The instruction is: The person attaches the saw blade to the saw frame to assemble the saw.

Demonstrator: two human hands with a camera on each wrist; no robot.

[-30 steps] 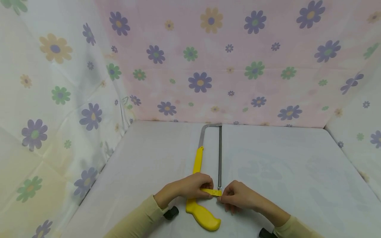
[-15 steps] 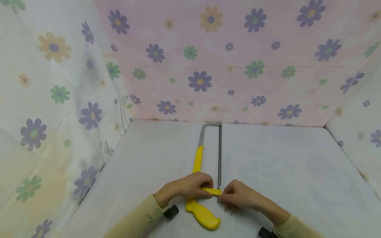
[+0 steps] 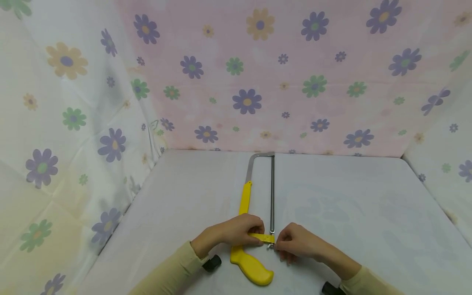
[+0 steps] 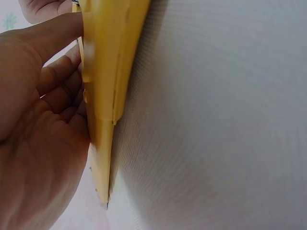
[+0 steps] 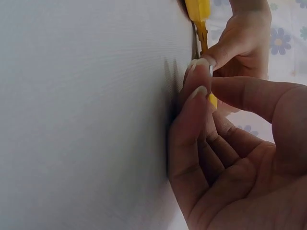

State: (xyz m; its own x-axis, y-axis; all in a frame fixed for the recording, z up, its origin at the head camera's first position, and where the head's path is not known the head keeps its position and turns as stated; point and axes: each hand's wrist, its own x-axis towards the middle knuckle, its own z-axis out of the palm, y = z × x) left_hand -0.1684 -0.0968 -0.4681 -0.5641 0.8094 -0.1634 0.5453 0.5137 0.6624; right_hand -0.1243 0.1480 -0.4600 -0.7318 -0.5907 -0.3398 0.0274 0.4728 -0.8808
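A hacksaw [image 3: 254, 268] with a yellow handle and frame lies flat on the white table, its grey front bow pointing away from me. Its blade [image 3: 272, 194] runs along the right side. My left hand [image 3: 237, 230] grips the yellow cross arm of the frame between thumb and fingers, also seen in the left wrist view beside the yellow frame [image 4: 103, 72]. A small silver wing nut [image 3: 270, 246] sticks out at the near end of that arm. At it, my right hand [image 3: 300, 242] has thumb and fingertips pinched together, with a sliver of metal showing in the right wrist view.
The white-covered table [image 3: 350, 196] extends around the saw on every side. Flower-printed cloth [image 3: 221, 73] hangs along its back and at both sides. Dark wrist camera mounts [image 3: 212, 263] sit under the wrists.
My right fingertips have shifted slightly right, so the wing nut they covered now shows. The left hand and the hacksaw have stayed in place.
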